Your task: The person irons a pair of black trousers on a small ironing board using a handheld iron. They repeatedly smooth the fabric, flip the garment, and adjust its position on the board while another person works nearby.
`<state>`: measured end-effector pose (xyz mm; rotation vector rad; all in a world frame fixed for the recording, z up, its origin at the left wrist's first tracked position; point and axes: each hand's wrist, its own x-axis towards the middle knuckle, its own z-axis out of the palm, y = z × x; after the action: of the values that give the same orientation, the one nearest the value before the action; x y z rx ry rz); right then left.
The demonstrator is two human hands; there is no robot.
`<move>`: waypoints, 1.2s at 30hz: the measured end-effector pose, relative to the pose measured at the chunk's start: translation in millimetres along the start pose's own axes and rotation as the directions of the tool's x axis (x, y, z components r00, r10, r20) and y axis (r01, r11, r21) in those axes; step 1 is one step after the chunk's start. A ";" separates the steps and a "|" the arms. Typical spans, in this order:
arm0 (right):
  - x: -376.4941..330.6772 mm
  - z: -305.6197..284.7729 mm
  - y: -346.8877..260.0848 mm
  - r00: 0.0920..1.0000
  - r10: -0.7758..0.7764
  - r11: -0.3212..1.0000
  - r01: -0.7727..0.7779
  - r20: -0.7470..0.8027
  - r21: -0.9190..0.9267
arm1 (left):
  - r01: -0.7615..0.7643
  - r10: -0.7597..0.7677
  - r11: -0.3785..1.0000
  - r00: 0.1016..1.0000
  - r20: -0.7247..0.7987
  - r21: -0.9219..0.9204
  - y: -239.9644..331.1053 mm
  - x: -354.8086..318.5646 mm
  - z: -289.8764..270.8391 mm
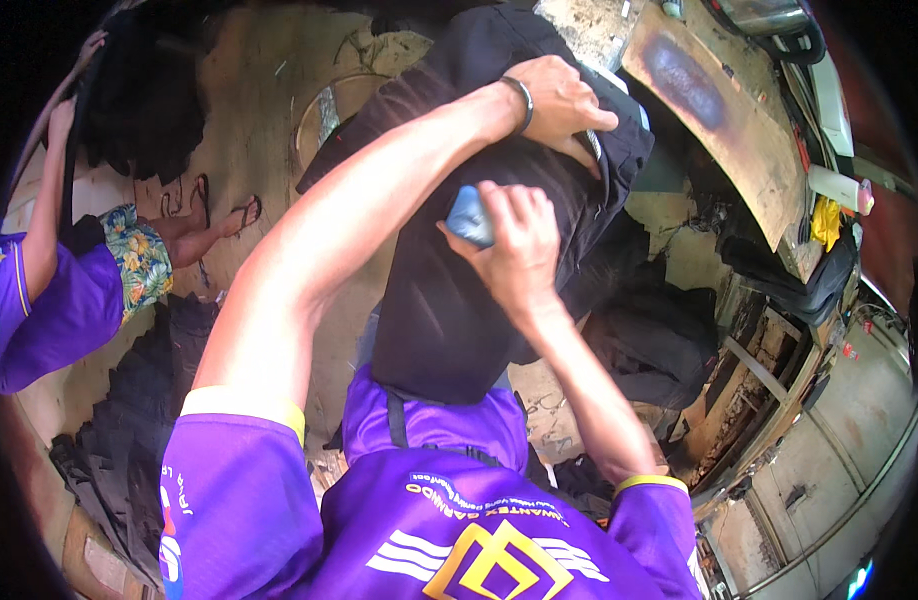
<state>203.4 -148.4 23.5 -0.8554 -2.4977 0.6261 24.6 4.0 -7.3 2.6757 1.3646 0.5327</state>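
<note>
Black trousers (449,290) lie stretched out in front of me, with pale faded streaks on the cloth. My left hand (559,105), a dark band on its wrist, is closed on the trousers near their far right edge, its fingers partly hidden by the fabric. Just nearer to me, my right hand (519,235) is wrapped round a small rounded blue block (470,216). The block is over the dark cloth; whether it touches it I cannot tell.
To the left a person in a purple shirt (64,310) has raised arms. Piles of dark garments lie at lower left (119,450) and right (649,345). A wooden board with a scorched patch (749,140) stands at upper right, beside a white bottle (837,188) and yellow cloth (827,222).
</note>
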 end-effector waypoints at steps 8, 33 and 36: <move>-92.8 -7.4 -77.4 0.918 -0.093 0.973 0.001 0.384 0.233 | 0.062 -0.061 0.997 0.998 -0.020 0.053 6.5 -3.3 -1.7; -118.3 -15.8 -67.9 0.991 0.076 0.992 -0.087 0.114 0.090 | 0.244 -0.245 0.968 0.969 0.025 0.054 12.7 0.2 -4.0; -102.6 -24.5 -54.1 0.992 -0.033 0.980 0.008 0.121 0.199 | 0.263 -0.264 0.964 0.964 0.027 0.037 12.3 0.7 -4.7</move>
<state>265.3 -246.8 47.4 -0.7355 -2.4955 0.9287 32.7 -3.1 0.2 2.4571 1.6991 0.4395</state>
